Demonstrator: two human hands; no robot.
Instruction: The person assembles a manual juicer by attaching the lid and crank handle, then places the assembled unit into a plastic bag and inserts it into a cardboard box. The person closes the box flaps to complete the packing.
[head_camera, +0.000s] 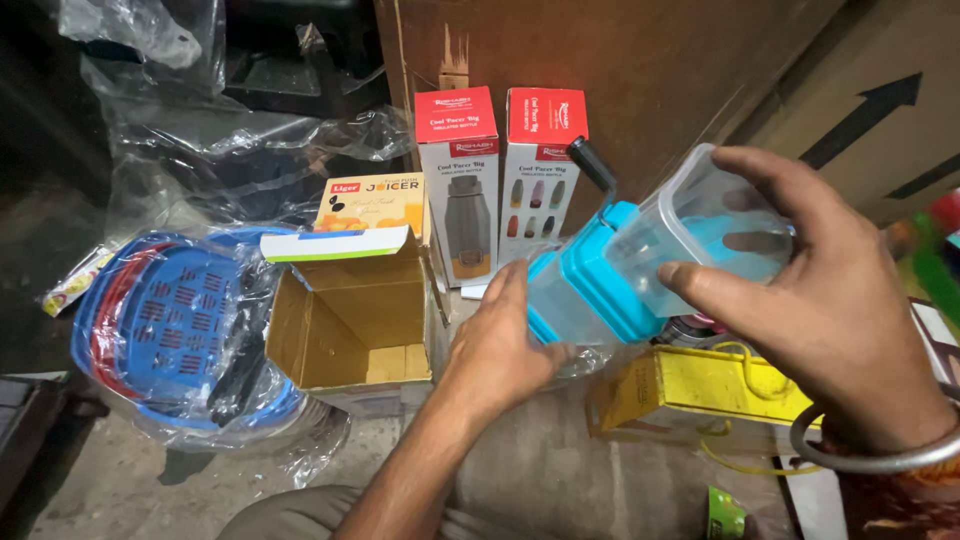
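While both hands grip it in the air, the hand juicer (610, 285), turquoise with a clear jug and black crank, tilts above the floor. Left hand (500, 345) closes on the base; right hand (830, 300) wraps the jug. Open cardboard box (350, 320) just left; blue baskets (170, 330) in plastic beyond.

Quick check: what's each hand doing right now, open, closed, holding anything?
Left hand: closed on the blue end of the hand juicer.
Right hand: closed around the juicer's clear container.
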